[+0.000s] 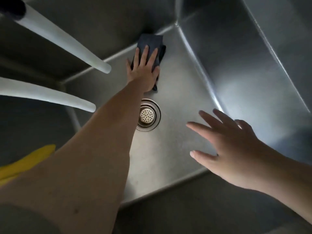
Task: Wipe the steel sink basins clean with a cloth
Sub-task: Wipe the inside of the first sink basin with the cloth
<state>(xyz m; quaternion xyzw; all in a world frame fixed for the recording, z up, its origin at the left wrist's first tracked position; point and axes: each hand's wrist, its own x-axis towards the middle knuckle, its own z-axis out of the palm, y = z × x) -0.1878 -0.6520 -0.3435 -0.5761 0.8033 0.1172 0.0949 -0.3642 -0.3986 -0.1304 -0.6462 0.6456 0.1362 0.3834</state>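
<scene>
Steel basin [177, 102], deep and dim: the dark cloth [150, 43] lies at the floor's far corner, pinned flat under the left hand [143, 71], fingers spread, evidently to reach the seam. The right hand [226, 149] hovers open and empty above the floor's near right edge, probably for balance; the drain [147, 115] sits between them.

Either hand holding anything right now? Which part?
Left hand presses the dark cloth flat on the sink floor, palm on its near half; no closed grip. Right hand is open, empty.

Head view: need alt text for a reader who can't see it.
A left hand presses a dark folded cloth flat on the steel sink basin floor, beyond the round perforated drain. The right hand hovers open, empty; two white spouts overhang.
</scene>
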